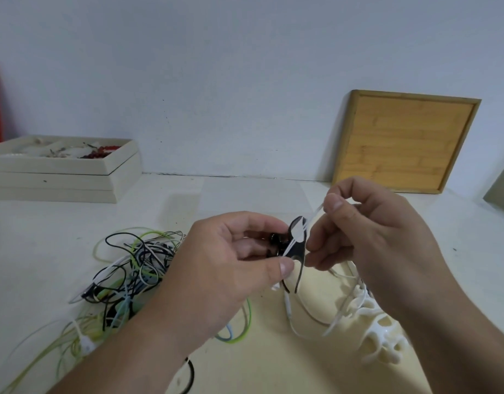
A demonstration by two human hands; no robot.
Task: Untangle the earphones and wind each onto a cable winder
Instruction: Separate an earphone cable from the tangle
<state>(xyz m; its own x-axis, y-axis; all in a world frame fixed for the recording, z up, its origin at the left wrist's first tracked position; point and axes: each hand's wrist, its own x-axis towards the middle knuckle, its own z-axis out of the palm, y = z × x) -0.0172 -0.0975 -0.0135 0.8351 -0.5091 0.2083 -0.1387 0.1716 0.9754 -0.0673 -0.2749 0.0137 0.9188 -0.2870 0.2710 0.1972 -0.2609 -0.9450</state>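
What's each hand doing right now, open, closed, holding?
Left hand: closed, gripping the black cable winder.
Right hand: closed, pinching the white earphone cable at the winder.

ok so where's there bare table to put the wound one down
Bare table lies beyond the hands, between the cream box and the wooden board. Crowded: the cable tangle at left, and the white winders under the right hand.

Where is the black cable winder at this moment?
In the head view the black cable winder is held up at the centre of the picture, between the left hand and the right hand, with a white earphone cable crossing it.
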